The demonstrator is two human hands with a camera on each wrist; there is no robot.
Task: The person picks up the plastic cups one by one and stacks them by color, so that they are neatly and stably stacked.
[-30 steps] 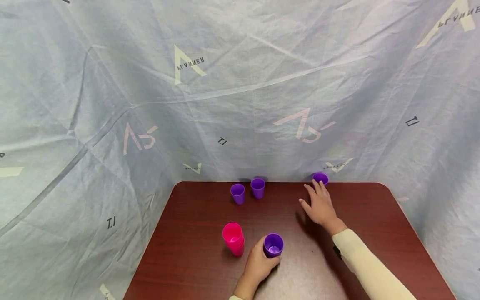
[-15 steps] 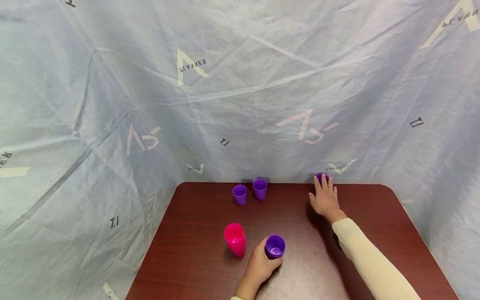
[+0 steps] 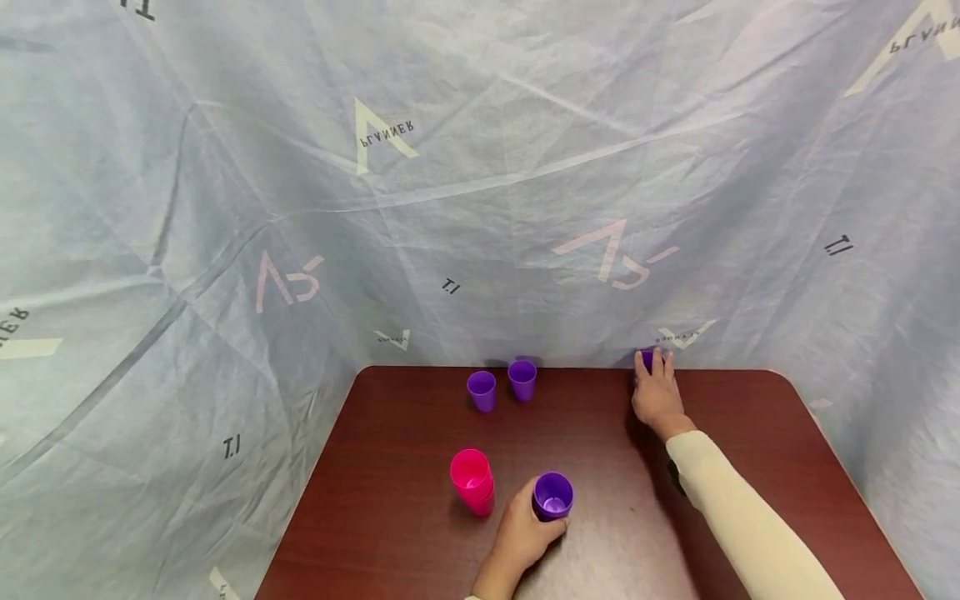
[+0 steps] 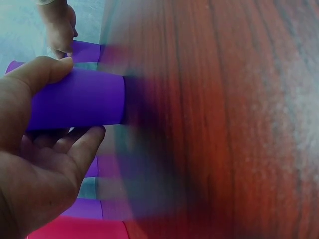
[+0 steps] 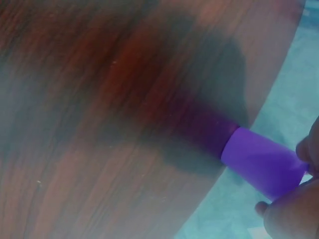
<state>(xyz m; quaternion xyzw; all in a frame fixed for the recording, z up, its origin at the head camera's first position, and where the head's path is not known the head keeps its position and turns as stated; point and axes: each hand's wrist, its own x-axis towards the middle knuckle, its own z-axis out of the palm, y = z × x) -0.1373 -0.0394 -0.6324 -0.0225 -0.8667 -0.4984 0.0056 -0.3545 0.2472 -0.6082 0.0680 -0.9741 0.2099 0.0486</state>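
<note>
My left hand [image 3: 521, 529] grips an upright purple cup [image 3: 553, 496] near the front middle of the table. In the left wrist view, thumb and fingers wrap opposite sides of that cup [image 4: 79, 99], whose base is at the tabletop. At the back right edge, my right hand [image 3: 657, 402] holds a second purple cup [image 5: 264, 162] near its rim, with fingers on both sides of it; in the head view the hand hides most of this cup. To the left of my left hand stands a stack of nested pink cups [image 3: 472, 483].
Two more purple cups, one [image 3: 482, 392] slightly nearer and the other [image 3: 522, 381] beside it, stand at the back of the brown table [image 3: 390, 450]. A grey printed cloth [image 3: 480, 208] hangs behind the back edge and along both sides.
My right hand has reached farther back and right, and its fingers have closed on the back right cup. The left hand keeps its hold on its cup. The head view has shifted slightly.
</note>
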